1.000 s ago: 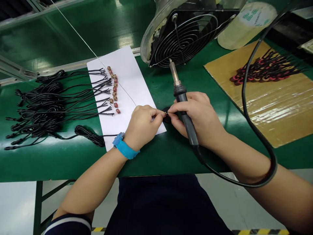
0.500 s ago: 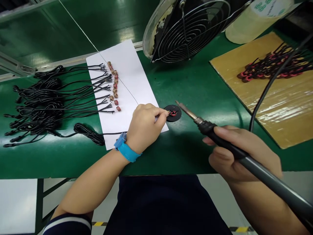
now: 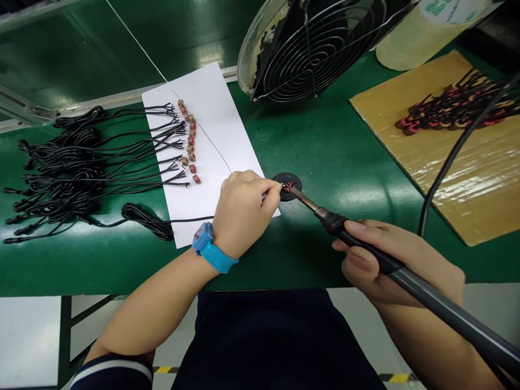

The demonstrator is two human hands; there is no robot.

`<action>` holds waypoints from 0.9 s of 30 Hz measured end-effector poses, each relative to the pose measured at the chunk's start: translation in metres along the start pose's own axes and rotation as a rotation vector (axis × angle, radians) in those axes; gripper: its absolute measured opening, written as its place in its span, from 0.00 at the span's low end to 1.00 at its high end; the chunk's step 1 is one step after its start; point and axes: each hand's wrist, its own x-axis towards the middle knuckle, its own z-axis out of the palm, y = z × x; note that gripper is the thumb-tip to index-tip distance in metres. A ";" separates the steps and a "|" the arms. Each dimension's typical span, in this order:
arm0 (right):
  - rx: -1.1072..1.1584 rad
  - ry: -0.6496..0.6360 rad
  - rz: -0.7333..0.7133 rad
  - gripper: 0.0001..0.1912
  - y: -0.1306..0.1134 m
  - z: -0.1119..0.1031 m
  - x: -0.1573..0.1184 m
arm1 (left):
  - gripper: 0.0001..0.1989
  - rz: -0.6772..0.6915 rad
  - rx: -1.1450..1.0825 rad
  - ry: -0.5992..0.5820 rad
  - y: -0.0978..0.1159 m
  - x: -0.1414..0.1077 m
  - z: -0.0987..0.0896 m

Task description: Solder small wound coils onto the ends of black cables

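A soldering iron (image 3: 376, 254) is gripped in my right hand (image 3: 406, 260), its tip resting at a small red-and-black coil (image 3: 287, 187) on a round black pad (image 3: 290, 196). From the left, my left hand (image 3: 246, 211) pinches the end of a black cable (image 3: 190, 220), thumb and forefinger at the coil's edge; the exact wire between the fingertips is hidden. A thin solder wire (image 3: 211, 142) runs down across the white paper (image 3: 225, 119) and disappears behind that hand. A blue wrist strap (image 3: 217, 257) circles my left wrist.
Bundled black cables (image 3: 81, 162) lie at left, stripped ends on the paper beside a row of small copper-and-red coils (image 3: 191, 141). A fan (image 3: 312, 51) stands behind. At right, a brown board (image 3: 455, 189) bears a wired coil pile (image 3: 450, 111); a pale container (image 3: 410, 40) stands beyond.
My right hand has moved the soldering iron left and slightly down, bringing its tip from beside the black pad onto the coil. My left hand has barely shifted and keeps its pinch.
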 end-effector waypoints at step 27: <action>0.049 -0.016 0.097 0.30 -0.001 -0.005 -0.011 | 0.13 -0.011 0.004 -0.009 0.003 0.000 -0.001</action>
